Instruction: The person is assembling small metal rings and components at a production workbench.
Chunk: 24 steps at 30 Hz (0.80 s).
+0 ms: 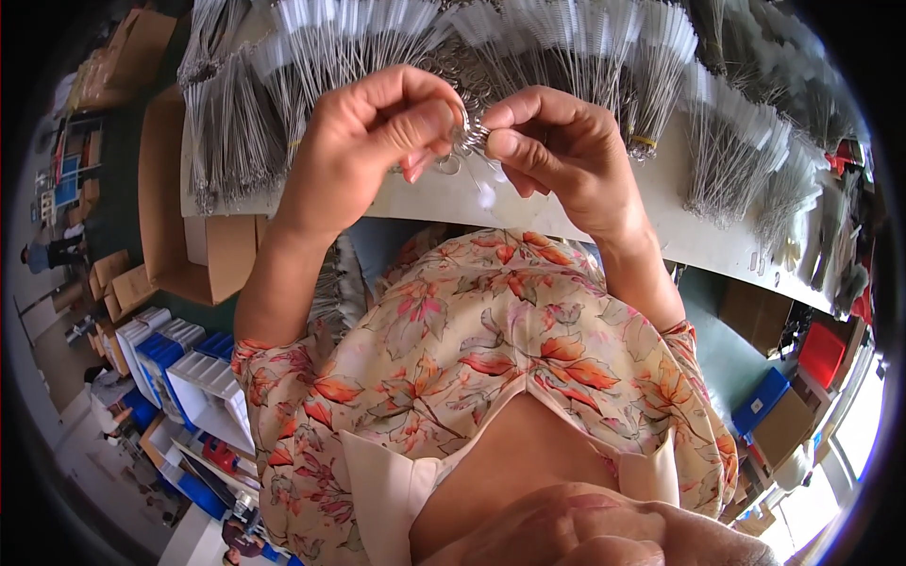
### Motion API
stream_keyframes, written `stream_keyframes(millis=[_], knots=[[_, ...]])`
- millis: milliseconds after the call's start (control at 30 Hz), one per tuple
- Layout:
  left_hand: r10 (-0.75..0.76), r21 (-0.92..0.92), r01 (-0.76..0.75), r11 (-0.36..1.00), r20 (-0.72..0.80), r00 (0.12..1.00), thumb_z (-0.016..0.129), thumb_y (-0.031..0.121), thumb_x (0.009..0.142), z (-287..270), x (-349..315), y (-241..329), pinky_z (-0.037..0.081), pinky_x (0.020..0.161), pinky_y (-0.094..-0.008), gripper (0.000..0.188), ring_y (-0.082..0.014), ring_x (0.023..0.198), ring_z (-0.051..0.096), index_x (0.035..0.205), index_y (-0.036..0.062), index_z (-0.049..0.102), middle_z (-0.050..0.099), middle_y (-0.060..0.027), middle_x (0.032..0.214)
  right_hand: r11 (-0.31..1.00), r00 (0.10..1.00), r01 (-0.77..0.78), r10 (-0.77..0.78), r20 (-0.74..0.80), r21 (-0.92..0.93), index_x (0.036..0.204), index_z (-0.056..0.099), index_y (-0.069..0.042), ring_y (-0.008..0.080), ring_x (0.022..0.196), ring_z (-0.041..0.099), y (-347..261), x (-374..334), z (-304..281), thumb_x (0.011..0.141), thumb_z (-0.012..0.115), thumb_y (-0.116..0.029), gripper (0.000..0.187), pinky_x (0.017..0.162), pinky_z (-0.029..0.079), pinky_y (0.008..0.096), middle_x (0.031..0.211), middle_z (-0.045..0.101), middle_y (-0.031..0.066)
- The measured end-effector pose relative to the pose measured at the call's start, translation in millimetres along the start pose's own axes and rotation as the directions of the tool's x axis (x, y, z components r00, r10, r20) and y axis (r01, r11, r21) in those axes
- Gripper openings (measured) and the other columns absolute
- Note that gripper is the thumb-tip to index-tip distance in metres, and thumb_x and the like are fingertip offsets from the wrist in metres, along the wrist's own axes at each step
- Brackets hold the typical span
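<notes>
Over the near edge of the table (538, 215), both hands meet at a small cluster of shiny metal rings (472, 139). My left hand (373, 141) pinches the cluster's left side between thumb and fingers. From the right, the thumb and forefinger of my right hand (566, 151) close on the same rings. One ring hangs below the fingers. Behind the hands lie more loose metal rings (469, 83), partly covered by them. Bundles of thin wire brushes (557, 47) with white bristle ends stand close behind; how the rings link is too small to tell.
More wire-brush bundles (247, 141) crowd the table's left side, and others (736, 151) spread along the right. A large open cardboard box (162, 203) stands left of the table. Blue and white crates (193, 382) sit lower left; a red bin (821, 356) is far right.
</notes>
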<state>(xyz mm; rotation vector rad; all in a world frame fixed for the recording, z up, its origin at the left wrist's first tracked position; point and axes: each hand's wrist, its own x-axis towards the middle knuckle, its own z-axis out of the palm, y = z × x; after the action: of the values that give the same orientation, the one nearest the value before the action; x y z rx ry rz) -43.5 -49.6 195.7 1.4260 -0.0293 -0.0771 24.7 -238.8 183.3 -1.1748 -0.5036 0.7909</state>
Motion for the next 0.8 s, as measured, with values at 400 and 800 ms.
stream_keyframes(millis=[400, 800], knots=[[0.328, 0.113, -0.315, 0.942, -0.137, 0.935, 0.048, 0.013, 0.091, 16, -22, -5, 0.044, 0.084, -0.0341, 0.019, -0.0209, 0.092, 0.059, 0.094, -0.0013, 0.059, 0.062, -0.0117, 0.097, 0.991, 0.991, 0.125, -0.127, 0.031, 0.045, 0.091, 0.06, 0.0, 0.0056, 0.06, 0.051, 5, -10, 15, 0.083, 0.062, -0.005, 0.01, 0.052, 0.043, 0.0194, 0.073, 0.057, 0.0007], [0.228, -0.118, -0.309, 0.944, -0.442, 0.867, 0.054, 0.015, 0.089, -4, -88, 24, 0.051, 0.062, -0.0253, 0.018, -0.0141, 0.067, 0.061, 0.09, -0.002, 0.058, 0.062, -0.0105, 0.085, 0.903, 0.976, 0.216, -0.198, 0.087, -0.372, 0.095, 0.062, -0.002, 0.0128, 0.093, 0.054, 50, 3, 40, 0.079, 0.065, -0.005, 0.016, 0.084, 0.04, 0.0268, 0.093, 0.061, 0.0051]])
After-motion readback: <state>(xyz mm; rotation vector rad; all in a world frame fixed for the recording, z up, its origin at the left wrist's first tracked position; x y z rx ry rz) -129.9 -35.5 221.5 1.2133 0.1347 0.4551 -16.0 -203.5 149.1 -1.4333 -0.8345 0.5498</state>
